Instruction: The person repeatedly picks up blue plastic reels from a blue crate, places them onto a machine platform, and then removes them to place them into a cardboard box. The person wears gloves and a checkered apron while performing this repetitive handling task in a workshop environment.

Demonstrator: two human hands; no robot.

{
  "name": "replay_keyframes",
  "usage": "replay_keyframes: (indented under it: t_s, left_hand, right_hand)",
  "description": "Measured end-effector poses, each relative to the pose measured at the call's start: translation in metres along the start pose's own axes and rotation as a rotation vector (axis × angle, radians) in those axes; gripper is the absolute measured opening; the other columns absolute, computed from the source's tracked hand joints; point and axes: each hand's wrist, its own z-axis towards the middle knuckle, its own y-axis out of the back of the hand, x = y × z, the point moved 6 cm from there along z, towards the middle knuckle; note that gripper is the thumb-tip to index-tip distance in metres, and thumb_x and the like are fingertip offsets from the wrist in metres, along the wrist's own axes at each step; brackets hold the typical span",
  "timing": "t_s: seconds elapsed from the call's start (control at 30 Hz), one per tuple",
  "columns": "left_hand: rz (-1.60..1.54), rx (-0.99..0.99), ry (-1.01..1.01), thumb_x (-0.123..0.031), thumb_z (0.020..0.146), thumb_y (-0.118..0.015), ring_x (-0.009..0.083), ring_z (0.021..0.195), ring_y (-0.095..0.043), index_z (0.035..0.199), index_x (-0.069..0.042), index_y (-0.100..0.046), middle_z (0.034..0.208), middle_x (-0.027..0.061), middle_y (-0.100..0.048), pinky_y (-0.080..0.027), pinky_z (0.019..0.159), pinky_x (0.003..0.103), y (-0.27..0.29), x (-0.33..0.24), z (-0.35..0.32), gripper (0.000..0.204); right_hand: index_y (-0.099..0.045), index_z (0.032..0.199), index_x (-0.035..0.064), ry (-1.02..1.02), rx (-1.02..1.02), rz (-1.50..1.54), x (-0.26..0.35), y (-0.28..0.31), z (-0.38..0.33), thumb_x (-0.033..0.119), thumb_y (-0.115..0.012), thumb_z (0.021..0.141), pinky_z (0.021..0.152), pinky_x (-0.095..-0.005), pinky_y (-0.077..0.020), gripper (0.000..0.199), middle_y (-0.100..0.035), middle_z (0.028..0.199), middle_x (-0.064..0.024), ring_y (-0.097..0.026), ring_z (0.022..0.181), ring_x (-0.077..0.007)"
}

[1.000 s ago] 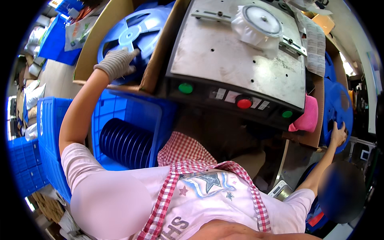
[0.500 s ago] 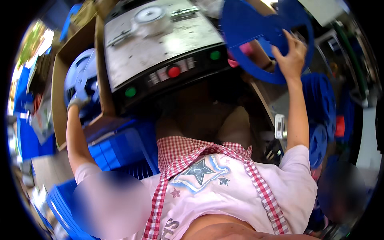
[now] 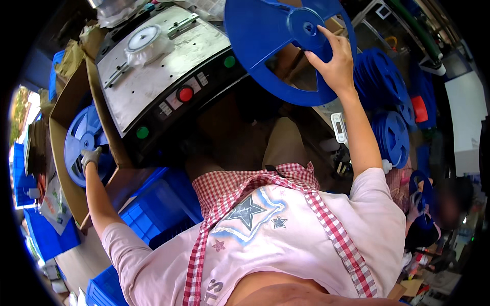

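Note:
My right hand point(image 3: 334, 64) grips a large blue plastic reel point(image 3: 270, 41) by a spoke near its hub and holds it up at the top right, beside the metal machine point(image 3: 163, 76). My left hand point(image 3: 90, 156), in a pale glove, rests on another blue reel point(image 3: 81, 140) that stands inside a cardboard box point(image 3: 64, 102) at the left. A white round part point(image 3: 144, 42) sits on the machine's steel top plate. The machine's front panel carries a red button point(image 3: 185, 94) and two green ones.
Blue plastic crates point(image 3: 158, 204) stand below the machine at my left knee. Several more blue reels point(image 3: 390, 102) are stacked on the right. A white handheld device point(image 3: 339, 127) lies near my right elbow. Cardboard and paper clutter the left edge.
My right hand has carried the blue reel from the right toward the machine's top. My left hand stays on the reel in the box. The camera has swung.

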Motion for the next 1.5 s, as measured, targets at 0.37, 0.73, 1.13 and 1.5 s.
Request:
replay_keyframes:
  t_s: [0.37, 0.73, 1.13, 1.5]
  left_hand:
    - [-0.226, -0.517, -0.1, -0.052, 0.079, -0.062, 0.0441, 0.109, -0.057, 0.141, -0.006, -0.027, 0.116, 0.03, -0.058, -0.045, 0.092, 0.048, 0.108, 0.017, -0.022, 0.085]
    - [-2.131, 0.5, -0.661, -0.015, 0.092, -0.056, 0.0098, 0.075, -0.056, 0.144, -0.015, -0.026, 0.089, 0.0039, -0.053, -0.049, 0.064, 0.021, 0.025, -0.139, -0.313, 0.06]
    - [-1.864, 0.653, -0.765, -0.021, 0.095, -0.054, 0.0052, 0.071, -0.054, 0.127, -0.005, -0.04, 0.087, -0.0018, -0.053, -0.049, 0.068, 0.017, -0.033, -0.186, -0.366, 0.038]
    - [-1.709, 0.257, -0.921, -0.023, 0.09, -0.063, 0.0098, 0.08, -0.058, 0.149, -0.017, -0.017, 0.094, 0.0031, -0.058, -0.052, 0.074, 0.024, -0.001, -0.175, -0.375, 0.075]
  right_hand:
    - [-0.053, 0.128, 0.0072, -0.393, 0.135, 0.944, 0.033, -0.022, 0.002, 0.023, -0.067, 0.08, 0.084, -0.0321, -0.0457, 0.053, -0.056, 0.105, -0.0078, -0.054, 0.095, -0.0159]
    - [-0.045, 0.136, 0.0059, -0.344, 0.767, 1.538, 0.209, -0.137, -0.038, 0.018, -0.057, 0.086, 0.077, -0.0236, -0.0432, 0.053, -0.053, 0.103, -0.004, -0.052, 0.085, -0.0093]
    - [-0.049, 0.133, 0.0067, -0.177, 0.65, 1.421, 0.218, -0.155, -0.055, 0.033, -0.062, 0.086, 0.076, -0.0241, -0.0431, 0.055, -0.05, 0.096, -0.0045, -0.053, 0.084, -0.011]
    - [-0.046, 0.135, 0.0075, -0.291, 0.71, 1.441, 0.225, -0.141, -0.059, 0.032, -0.058, 0.088, 0.074, -0.02, -0.0418, 0.055, -0.054, 0.092, -0.0007, -0.052, 0.082, -0.0067]
